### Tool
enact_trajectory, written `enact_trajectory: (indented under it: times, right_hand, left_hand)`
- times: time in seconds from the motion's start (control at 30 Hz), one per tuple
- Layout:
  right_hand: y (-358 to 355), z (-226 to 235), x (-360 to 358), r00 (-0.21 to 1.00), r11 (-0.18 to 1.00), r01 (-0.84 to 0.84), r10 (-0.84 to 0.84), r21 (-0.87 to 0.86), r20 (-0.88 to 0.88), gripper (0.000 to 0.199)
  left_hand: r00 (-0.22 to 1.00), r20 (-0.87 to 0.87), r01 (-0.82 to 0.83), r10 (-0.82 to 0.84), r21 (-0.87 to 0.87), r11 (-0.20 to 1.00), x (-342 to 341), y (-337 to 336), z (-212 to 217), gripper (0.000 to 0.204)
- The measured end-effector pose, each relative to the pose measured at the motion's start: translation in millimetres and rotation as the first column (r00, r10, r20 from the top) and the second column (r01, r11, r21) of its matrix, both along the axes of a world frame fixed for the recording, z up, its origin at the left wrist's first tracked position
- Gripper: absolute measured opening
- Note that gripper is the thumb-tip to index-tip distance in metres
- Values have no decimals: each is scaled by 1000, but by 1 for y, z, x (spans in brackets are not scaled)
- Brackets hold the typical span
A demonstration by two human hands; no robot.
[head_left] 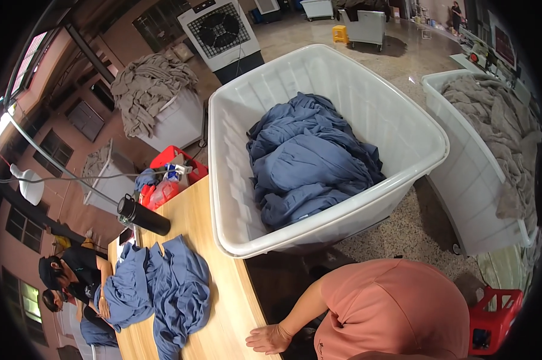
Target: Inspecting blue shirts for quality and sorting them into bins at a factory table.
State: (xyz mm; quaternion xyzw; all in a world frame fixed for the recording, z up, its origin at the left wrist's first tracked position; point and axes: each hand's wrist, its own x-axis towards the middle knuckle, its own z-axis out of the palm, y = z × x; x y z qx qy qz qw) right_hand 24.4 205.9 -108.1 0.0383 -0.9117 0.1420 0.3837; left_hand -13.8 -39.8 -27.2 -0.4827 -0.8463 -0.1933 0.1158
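Observation:
My right hand (270, 339) lies on the edge of the wooden table (230, 294), palm down with fingers stretched out, holding nothing. Its arm comes out of a salmon-coloured sleeve (391, 306). My left hand is out of view. A little farther left on the table spreads crumpled blue cloth (181, 288), apart from my hand. Beyond the table corner stands a big white plastic tub (223, 156), with a heap of the same blue cloth (310, 159) inside.
A black bottle (144, 215) stands on the table, near a red crate (196, 168). Across the table a person in black (82, 273) touches the blue cloth. Tubs of grey-brown cloth (154, 90) stand around. A red stool (493, 318) is behind me, an air cooler (220, 33) farther off.

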Motion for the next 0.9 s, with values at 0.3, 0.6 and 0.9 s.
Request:
enact_trajectory:
  times: [0.3, 0.6, 0.9]
  right_hand:
    - [1, 11, 7, 999, 998, -25, 27, -58, 44, 40]
    - [9, 33, 12, 994, 995, -43, 33, -93, -101, 24]
    - [10, 57, 16, 997, 1000, 0, -1, 21, 74, 40]
  left_hand:
    - [973, 14, -232, 232, -5, 973, 14, 4, 26, 41]
    - [947, -107, -288, 304, 145, 947, -10, 3, -13, 37]
    - [904, -57, -416, 424, 118, 902, -14, -17, -44, 44]
